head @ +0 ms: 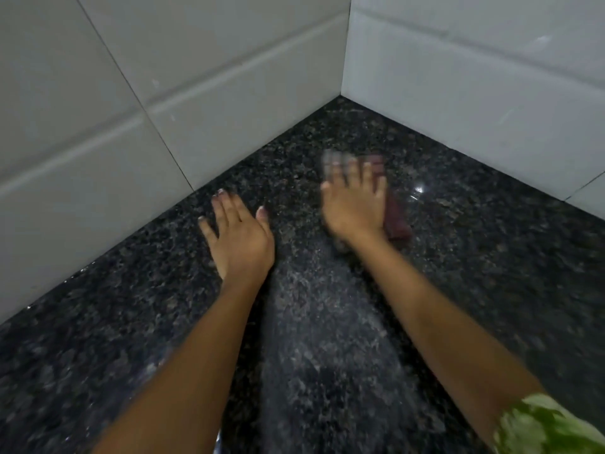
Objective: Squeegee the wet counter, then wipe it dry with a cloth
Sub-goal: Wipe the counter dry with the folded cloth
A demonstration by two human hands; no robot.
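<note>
A dark speckled granite counter (474, 250) fills the lower part of the head view and runs into a tiled corner. My right hand (355, 204) lies flat with fingers spread on a dark red cloth (397, 221), pressing it onto the counter near the corner; hand and cloth are motion-blurred. My left hand (240, 237) rests palm down on the bare counter, fingers apart, holding nothing. A pale hazy streak (311, 309) runs along the stone between my forearms. No squeegee is in view.
White wall tiles (163, 93) rise on the left and more tiles (474, 77) at the back right, meeting in a corner (342, 96). A green patterned sleeve (550, 427) shows at the bottom right. A bright light reflection (419, 190) sits just right of the cloth.
</note>
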